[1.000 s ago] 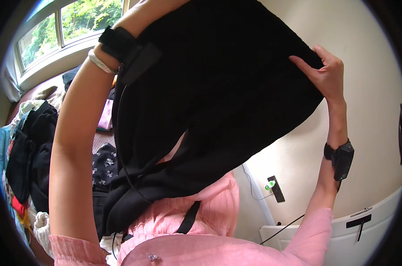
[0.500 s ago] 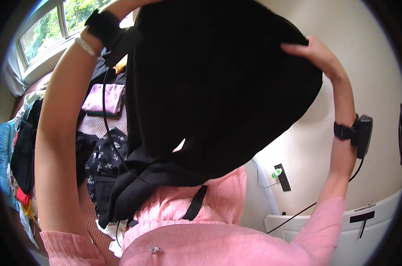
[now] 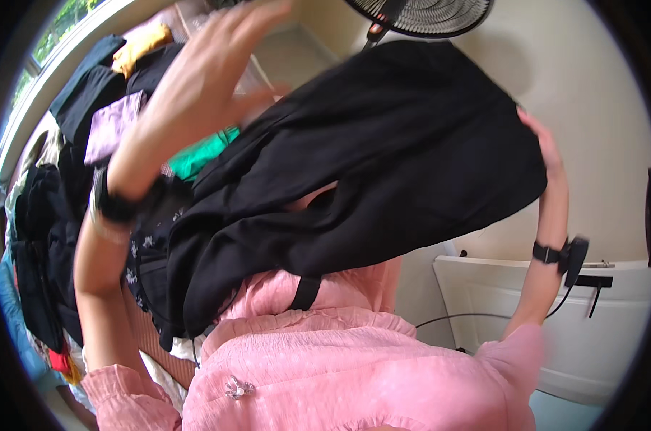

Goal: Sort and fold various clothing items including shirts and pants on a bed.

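Black trousers [image 3: 411, 151] hang stretched across in front of me, the wide waist end at the right and the legs drooping toward the lower left. My right hand [image 3: 546, 144] grips their right edge, with most of its fingers hidden behind the cloth. Raised at the upper left, my left hand [image 3: 214, 75] is blurred by motion, its fingers stretched out and thumb apart. It holds nothing and is near the upper edge of the trousers.
Folded clothes lie at the left, among them a lilac piece [image 3: 113, 126], a yellow one [image 3: 142, 49] and a green one [image 3: 203, 154]. A fan [image 3: 426, 14] stands at the back. A white panel with a handle [image 3: 569, 281] is at the right, and a cable [image 3: 469, 314] runs from my right wrist.
My left hand has come off the trousers' upper edge and moved lower and nearer. The trousers have dropped and tilted, with the right hand still on them. The view has shifted, bringing in the fan.
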`<state>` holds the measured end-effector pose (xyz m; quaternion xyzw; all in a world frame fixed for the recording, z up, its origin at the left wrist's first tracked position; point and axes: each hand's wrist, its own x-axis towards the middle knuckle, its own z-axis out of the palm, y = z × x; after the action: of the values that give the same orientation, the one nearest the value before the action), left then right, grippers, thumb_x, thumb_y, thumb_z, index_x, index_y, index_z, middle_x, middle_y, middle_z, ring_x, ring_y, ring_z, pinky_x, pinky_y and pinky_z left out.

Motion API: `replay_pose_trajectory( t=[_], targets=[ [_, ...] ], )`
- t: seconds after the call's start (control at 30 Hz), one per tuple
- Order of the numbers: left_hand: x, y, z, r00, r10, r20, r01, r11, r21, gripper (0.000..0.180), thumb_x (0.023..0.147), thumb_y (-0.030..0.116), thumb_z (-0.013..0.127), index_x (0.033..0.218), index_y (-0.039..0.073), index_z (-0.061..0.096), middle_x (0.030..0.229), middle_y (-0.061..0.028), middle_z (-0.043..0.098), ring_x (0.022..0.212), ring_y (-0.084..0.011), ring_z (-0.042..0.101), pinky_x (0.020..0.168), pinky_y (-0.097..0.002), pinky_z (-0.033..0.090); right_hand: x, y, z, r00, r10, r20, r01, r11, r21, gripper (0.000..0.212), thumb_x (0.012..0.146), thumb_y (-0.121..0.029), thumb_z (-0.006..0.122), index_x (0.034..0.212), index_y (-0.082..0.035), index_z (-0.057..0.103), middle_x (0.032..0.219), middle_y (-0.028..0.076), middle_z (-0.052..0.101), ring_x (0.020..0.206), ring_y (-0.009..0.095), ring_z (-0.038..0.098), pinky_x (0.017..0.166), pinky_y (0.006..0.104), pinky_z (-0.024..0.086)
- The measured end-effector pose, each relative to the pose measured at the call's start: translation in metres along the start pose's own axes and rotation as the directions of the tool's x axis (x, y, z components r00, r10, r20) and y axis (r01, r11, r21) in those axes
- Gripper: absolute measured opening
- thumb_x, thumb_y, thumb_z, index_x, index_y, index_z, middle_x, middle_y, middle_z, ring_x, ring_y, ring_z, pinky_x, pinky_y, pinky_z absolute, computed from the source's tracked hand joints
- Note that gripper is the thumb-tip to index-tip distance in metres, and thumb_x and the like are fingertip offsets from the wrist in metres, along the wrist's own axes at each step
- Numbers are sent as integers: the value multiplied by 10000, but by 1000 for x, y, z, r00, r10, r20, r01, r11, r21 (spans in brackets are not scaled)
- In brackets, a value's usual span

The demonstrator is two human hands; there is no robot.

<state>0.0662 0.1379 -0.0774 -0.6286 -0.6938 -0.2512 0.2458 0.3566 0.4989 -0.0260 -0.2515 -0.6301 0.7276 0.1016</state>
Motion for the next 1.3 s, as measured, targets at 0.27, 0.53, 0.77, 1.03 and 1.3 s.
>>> replay_pose_trajectory(
  t=[0.27,0.53,0.77,1.03,1.3],
  targets=[
    [-284,48,-40,384,-770,509,752,581,311,685,636,159,762,1214,2,430,1186,-185,494,1099,-354,461,938,-406,375,-62,220,-112,723,374,-581,-462,887,-5,444,898,-334,481,1079,58,583,1067,139,618,971,222,592,874,328,442],
    [-288,42,-34,375,-892,252,863,436,257,720,702,261,734,1316,90,400,1332,-202,396,1266,-370,335,1035,-413,291,1,283,-98,854,357,-378,-514,473,-715,465,831,-359,610,574,25,555,537,1,512,526,88,442,503,302,361],
    [-317,22,44,384,-835,393,726,536,431,516,867,376,502,1347,223,388,1460,-146,195,1358,-356,113,1050,-600,48,55,229,-17,968,215,-132,-165,143,-976,487,741,-418,663,608,41,567,515,158,515,495,250,525,522,369,392],
    [-393,22,4,256,-960,111,835,278,475,488,820,153,519,1295,91,424,1381,-143,345,1259,-335,316,1040,-432,266,42,225,-14,941,229,-250,-280,111,-953,516,741,-422,660,579,51,532,490,153,470,465,232,466,501,374,364],
    [-451,59,-40,-98,-988,-117,827,-146,542,652,743,229,632,1275,-14,343,1204,-172,438,1121,-379,401,941,-458,346,54,232,-9,958,200,-204,-219,58,-974,554,719,-458,671,522,16,462,483,137,429,457,241,431,484,397,332]
  ],
)
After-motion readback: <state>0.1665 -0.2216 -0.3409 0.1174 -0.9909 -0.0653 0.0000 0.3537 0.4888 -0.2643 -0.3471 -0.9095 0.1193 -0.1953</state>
